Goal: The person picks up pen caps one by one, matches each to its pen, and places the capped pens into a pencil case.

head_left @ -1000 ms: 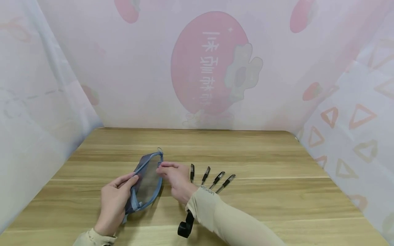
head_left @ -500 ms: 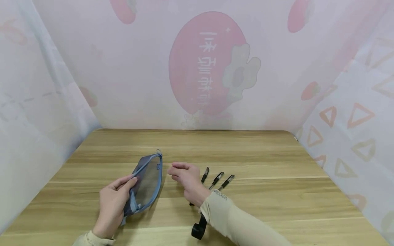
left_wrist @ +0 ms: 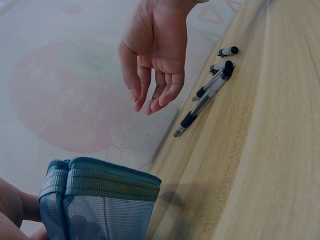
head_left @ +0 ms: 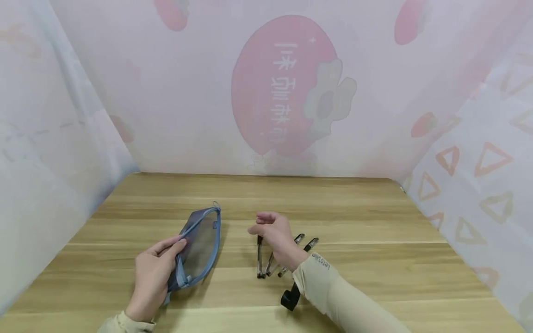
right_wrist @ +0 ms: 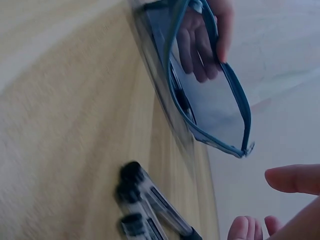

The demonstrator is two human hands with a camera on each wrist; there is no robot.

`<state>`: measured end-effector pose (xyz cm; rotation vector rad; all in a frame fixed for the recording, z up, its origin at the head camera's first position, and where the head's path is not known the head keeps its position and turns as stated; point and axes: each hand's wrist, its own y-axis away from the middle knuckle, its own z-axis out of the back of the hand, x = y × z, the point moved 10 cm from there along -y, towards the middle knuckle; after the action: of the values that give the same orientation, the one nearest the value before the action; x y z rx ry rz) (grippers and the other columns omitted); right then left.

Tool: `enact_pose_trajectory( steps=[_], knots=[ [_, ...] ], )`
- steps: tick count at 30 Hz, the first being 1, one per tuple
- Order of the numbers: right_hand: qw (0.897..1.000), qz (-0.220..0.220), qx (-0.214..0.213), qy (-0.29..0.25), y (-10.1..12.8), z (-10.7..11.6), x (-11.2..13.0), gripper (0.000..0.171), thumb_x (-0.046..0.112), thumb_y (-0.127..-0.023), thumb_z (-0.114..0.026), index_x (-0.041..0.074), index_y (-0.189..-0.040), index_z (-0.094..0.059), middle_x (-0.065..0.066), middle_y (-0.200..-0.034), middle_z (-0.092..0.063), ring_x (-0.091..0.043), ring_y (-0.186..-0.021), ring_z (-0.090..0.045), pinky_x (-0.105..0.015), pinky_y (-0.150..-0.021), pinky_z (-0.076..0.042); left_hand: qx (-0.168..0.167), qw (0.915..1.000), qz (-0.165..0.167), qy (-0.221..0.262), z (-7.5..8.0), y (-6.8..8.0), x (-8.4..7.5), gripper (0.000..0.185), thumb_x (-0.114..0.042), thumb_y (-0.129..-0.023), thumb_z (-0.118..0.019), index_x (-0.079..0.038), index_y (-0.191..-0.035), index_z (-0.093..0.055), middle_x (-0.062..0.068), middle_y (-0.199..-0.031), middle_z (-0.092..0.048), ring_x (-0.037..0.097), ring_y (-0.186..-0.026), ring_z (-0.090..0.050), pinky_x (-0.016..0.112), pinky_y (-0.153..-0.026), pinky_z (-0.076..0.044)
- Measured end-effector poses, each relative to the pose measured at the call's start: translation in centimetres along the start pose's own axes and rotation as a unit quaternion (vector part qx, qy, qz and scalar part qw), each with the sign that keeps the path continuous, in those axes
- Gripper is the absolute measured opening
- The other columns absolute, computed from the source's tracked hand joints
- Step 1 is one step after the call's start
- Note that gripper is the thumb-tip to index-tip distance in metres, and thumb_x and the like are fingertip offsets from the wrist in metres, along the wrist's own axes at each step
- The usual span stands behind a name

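My left hand (head_left: pixel 154 273) pinches the rim of a blue mesh zipper pouch (head_left: pixel 199 245), thumb on the near edge. The pouch's mouth gapes toward the right. A dark pen (right_wrist: pixel 181 97) lies inside it in the right wrist view. My right hand (head_left: pixel 276 236) hovers over several clear pens with black caps and grips, its fingers loosely bent and holding nothing. The leftmost pen (head_left: pixel 259 259) lies just under the fingertips. Parts of the other pens are hidden by the hand and wrist. In the left wrist view a pen (left_wrist: pixel 205 102) lies below the right hand (left_wrist: pixel 157 55).
The wooden table (head_left: pixel 354 208) reaches back to a pale printed curtain (head_left: pixel 187 115), with more curtain on both sides. A small black device (head_left: pixel 290 298) hangs at the right cuff, close above the tabletop.
My right hand has moved away from the pouch's mouth to the right, over the pens. The left hand and pouch have stayed nearly still.
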<state>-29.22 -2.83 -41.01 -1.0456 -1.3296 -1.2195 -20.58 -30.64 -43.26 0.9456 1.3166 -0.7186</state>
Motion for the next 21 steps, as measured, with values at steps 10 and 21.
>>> enact_pose_trajectory(
  steps=[10,21],
  knots=[
    [0.999,-0.008,0.0,0.053,-0.6,0.7,0.0,0.059,-0.006,-0.074,-0.078,-0.002,-0.129,-0.056,-0.018,-0.126,-0.053,-0.031,-0.117,-0.05,-0.043,-0.096,-0.046,0.005,1.0,0.0,-0.008,-0.1,0.0,-0.2,0.035,-0.016,-0.09,-0.075,0.001,-0.12,-0.068,-0.005,-0.094,-0.072,0.007,-0.078,-0.061,0.018,-0.058,-0.046],
    [0.991,-0.014,0.017,0.133,-0.9,0.4,-0.7,0.076,-0.009,-0.072,-0.08,-0.005,-0.139,-0.046,-0.023,-0.129,-0.051,-0.034,-0.115,-0.051,-0.047,-0.094,-0.048,0.009,0.9999,0.001,-0.008,-0.1,0.0,-0.1,0.036,-0.016,-0.09,-0.075,0.002,-0.12,-0.067,-0.005,-0.092,-0.073,0.006,-0.077,-0.06,0.018,-0.055,-0.044]
  ],
)
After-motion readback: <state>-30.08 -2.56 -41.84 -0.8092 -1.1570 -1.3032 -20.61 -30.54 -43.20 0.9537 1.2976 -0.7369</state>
